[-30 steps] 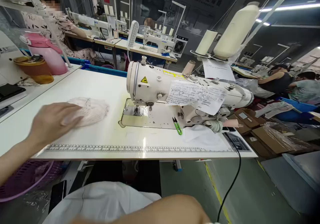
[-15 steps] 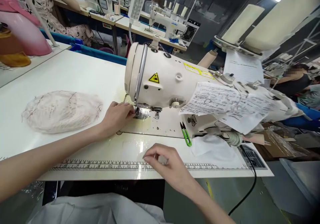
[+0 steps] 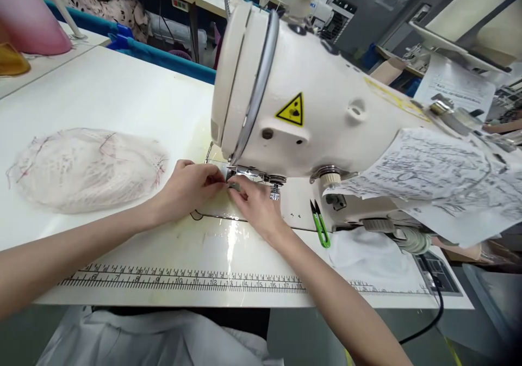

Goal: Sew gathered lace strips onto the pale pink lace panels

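Observation:
Both of my hands meet below the needle end of a white sewing machine [image 3: 318, 94]. My left hand [image 3: 190, 186] is closed in a pinch at the left of the needle area. Close beside it, my right hand [image 3: 256, 200] has thumb and finger pressed together, the fingertips of the two hands almost touching. Whatever they pinch is too small or hidden to make out. Left of my left hand lies a bundle of thin pale fabric [image 3: 85, 170] with reddish threads along its ends. Green thread snips [image 3: 320, 224] rest to the right of my right hand.
A printed ruler [image 3: 196, 281] runs along the table's front edge. White cloth [image 3: 362, 252] lies right of the snips. Scribbled paper sheets [image 3: 440, 165] hang on the machine arm. A pink rounded object [image 3: 36, 18] stands at the far left, and a black cable [image 3: 432, 320] hangs at the right.
My right hand has moved up and left from above the ruler to join my left hand under the machine head. The view has come closer to the machine.

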Demonstrator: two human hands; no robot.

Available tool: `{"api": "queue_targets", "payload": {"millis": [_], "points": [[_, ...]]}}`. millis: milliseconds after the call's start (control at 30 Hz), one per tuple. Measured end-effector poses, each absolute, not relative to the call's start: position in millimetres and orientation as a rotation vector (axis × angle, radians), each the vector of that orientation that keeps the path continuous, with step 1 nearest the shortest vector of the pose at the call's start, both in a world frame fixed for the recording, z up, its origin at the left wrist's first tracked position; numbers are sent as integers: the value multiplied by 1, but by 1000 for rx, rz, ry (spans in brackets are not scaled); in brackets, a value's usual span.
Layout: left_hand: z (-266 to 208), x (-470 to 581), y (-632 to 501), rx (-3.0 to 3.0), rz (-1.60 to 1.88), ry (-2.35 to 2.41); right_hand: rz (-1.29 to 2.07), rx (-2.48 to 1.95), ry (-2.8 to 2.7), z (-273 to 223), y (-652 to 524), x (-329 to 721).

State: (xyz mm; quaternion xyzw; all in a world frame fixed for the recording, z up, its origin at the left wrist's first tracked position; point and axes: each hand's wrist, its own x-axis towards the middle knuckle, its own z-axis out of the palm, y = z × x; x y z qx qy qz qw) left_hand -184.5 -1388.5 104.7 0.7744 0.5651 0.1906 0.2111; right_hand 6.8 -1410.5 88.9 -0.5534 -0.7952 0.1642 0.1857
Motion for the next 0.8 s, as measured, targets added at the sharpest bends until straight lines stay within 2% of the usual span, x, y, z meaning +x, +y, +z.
{"api": "queue_targets", "payload": {"millis": [233,400,800], "points": [[110,-181,-1387,2124,528,1562,499,-1492,-2073,76,-1405,8],[111,-176,-1381,2248,555,1696,476,-1671,-1827,73,-1399,17],[107,-167,-1375,2340,521,1733,469,-1720,-1803,66,-1386,23]]}}
